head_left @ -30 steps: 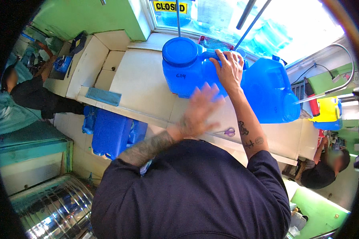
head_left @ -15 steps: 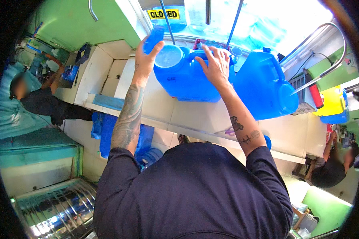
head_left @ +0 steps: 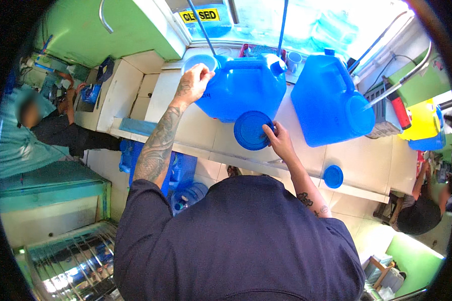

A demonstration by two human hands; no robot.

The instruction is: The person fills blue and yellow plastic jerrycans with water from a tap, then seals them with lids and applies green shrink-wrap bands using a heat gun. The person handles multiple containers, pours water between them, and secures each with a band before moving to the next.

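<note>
My left hand (head_left: 195, 83) is closed in a pinch at the near edge of the wide mouth of a blue water jug (head_left: 243, 95). What its fingertips hold, if anything, is hidden. My right hand (head_left: 280, 140) grips a round blue screw lid (head_left: 251, 131) by its edge, in front of the jug and above the counter. Beside that jug stands a second blue jug (head_left: 316, 100). A curved metal pipe (head_left: 397, 86) reaches down to its wide round mouth. Another blue lid (head_left: 333, 176) lies on the counter's near edge, to the right of my right forearm.
The pale tiled counter (head_left: 196, 130) runs below a bright window. A white mug (head_left: 294, 59) and a red basket (head_left: 251, 50) stand behind the jugs. Yellow container (head_left: 419, 123) at right; large blue bottles (head_left: 188, 198) under the counter. People are at far left and far right.
The blue lid has passed from my left hand to my right, which left the jug's handle and came nearer. My left hand has lowered to the jug's mouth.
</note>
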